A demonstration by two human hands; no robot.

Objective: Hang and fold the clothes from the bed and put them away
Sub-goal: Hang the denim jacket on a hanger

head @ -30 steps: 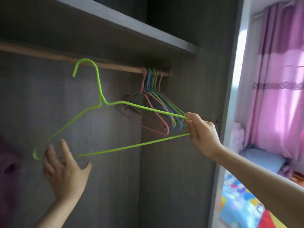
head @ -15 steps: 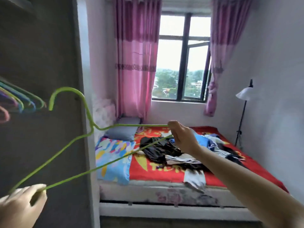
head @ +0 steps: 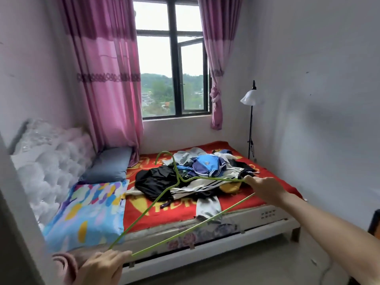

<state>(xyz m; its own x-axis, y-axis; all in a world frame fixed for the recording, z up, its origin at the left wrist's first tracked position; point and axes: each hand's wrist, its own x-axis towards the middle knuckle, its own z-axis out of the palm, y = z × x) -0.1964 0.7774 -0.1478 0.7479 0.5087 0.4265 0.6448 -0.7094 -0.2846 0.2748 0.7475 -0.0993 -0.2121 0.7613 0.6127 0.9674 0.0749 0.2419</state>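
Observation:
A thin green wire hanger (head: 177, 179) stretches across the view in front of me, its hook pointing up over the bed. My right hand (head: 262, 187) grips its right end and my left hand (head: 102, 266) grips its left end near the bottom edge. Behind it a pile of clothes (head: 197, 175) lies on the bed (head: 257, 221): a black garment, a blue and white jacket, and white pieces with black stripes, on a red blanket.
A grey pillow (head: 109, 165) and a colourful pillow (head: 88, 210) lie at the bed's left by a tufted headboard (head: 47, 161). A floor lamp (head: 249, 120) stands at the right wall. Pink curtains frame the window. The wardrobe edge (head: 18, 223) is at left.
My view has swung from the wardrobe rail to the bed. The green hanger came off the rail side and my left hand has taken hold of its left end.

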